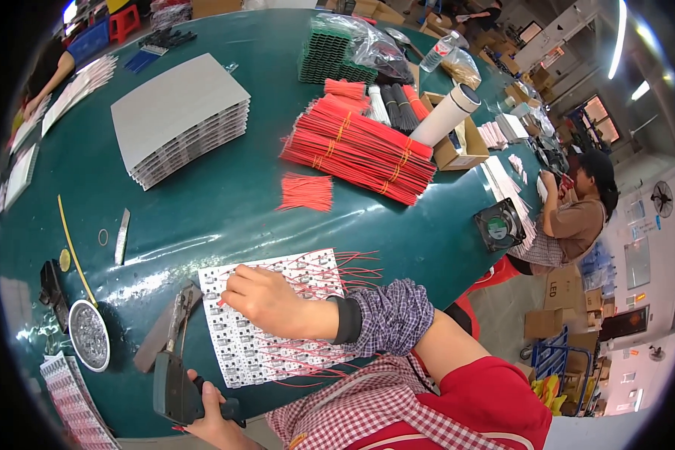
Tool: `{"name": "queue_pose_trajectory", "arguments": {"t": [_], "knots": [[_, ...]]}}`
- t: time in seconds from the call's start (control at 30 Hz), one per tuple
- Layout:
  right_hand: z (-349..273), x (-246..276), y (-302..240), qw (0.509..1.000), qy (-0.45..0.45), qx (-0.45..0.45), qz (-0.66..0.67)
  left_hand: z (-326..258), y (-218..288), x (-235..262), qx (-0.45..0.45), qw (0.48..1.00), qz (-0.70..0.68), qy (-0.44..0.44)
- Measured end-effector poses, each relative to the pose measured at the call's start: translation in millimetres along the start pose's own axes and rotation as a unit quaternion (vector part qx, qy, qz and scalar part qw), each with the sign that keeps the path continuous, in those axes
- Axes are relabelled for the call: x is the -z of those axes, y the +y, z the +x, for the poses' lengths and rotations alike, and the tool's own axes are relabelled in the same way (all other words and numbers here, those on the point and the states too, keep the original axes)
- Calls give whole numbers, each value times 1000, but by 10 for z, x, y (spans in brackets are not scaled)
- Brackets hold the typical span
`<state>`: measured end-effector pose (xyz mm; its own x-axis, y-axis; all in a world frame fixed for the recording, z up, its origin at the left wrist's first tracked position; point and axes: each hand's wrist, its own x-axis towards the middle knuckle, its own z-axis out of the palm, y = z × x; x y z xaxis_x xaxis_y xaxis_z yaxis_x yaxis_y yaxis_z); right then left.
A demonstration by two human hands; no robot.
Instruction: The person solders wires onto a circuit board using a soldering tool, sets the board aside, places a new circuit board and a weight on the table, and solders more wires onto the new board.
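Observation:
My right hand (266,300) is closed in a pinch over a sheet of white circuit boards (229,356), a short bit of red wire (221,303) showing at the fingertips. Many thin red wires stick out from the sheet's right side. At the lower left, my left hand (214,420) grips the handle of a dark pistol-shaped soldering gun (174,390), whose front points up beside the sheet's left edge. A flat grey-brown strip (156,341) lies under the front of the gun. Part of the sheet is hidden by my right hand and sleeve.
Left of the gun stands a white cup (106,360) with grey contents. Farther back lie a utility knife (122,236), stacked board sheets (180,112) and bundled red wires (360,154). A flask (446,114) and a fan (499,225) stand right. A co-worker (581,210) sits beyond.

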<state>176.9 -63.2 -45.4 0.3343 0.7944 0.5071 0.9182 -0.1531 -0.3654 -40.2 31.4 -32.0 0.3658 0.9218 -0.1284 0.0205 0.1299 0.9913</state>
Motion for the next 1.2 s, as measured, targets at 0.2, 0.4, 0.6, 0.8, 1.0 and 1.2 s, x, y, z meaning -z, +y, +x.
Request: {"name": "queue_pose_trajectory", "arguments": {"t": [0.2,0.4,0.6,0.8,1.0,1.2], "knots": [[-73,-103,-45,1000,16,1,16,-33,28,38,22,1000,1,-2],[-97,-120,-59,1000,8,-10,6,-38,37,42,20,1000,3,-10],[-101,-130,-59,1000,7,-12,6,-76,151,-49,47,999,23,3],[-74,-97,-58,999,31,-5,-2,-75,165,-73,43,999,23,-4],[-97,-115,-47,999,36,-1,0,-72,141,-65,37,999,23,-13],[-102,-114,-42,999,28,-11,19,-90,222,-92,59,997,38,-8]]}}
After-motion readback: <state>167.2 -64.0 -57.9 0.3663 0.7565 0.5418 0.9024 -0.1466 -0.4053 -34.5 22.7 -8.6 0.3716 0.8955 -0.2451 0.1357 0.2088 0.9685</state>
